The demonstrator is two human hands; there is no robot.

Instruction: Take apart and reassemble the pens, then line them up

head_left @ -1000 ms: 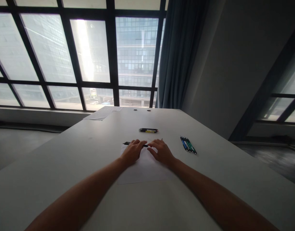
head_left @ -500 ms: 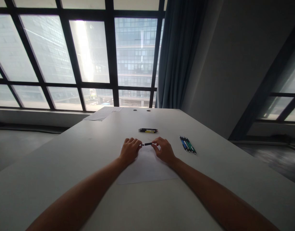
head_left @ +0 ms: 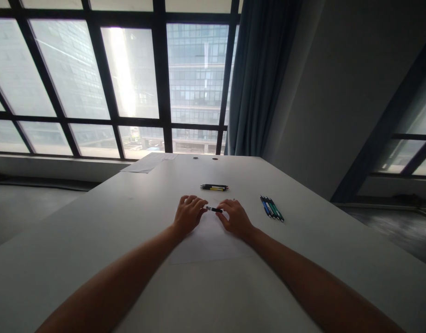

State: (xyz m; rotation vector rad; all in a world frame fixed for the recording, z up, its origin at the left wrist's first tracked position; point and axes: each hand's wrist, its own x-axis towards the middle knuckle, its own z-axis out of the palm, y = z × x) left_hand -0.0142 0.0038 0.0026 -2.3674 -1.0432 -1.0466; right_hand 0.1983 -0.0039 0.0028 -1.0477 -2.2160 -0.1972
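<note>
A black pen (head_left: 215,209) with a pale, clear-looking left end is held level between my two hands, just above a white sheet of paper (head_left: 209,247). My left hand (head_left: 189,213) pinches the pale end between thumb and fingers. At the black end, my right hand (head_left: 235,216) has its thumb and forefinger closed on the pen. A tiny dark tip shows behind the right knuckles; what it belongs to I cannot make out. The paper lies under both hands, partly covered by them.
Beyond my hands lies a small group of black and yellow pens (head_left: 214,188). Several blue and green pens (head_left: 272,208) lie side by side to the right. Papers (head_left: 145,164) rest at the white table's (head_left: 95,231) far left edge, near two round dark holes.
The pen has turned a little, its right end now lower than before. More of the pale section shows by my left fingers. Both hands remain in nearly the same place.
</note>
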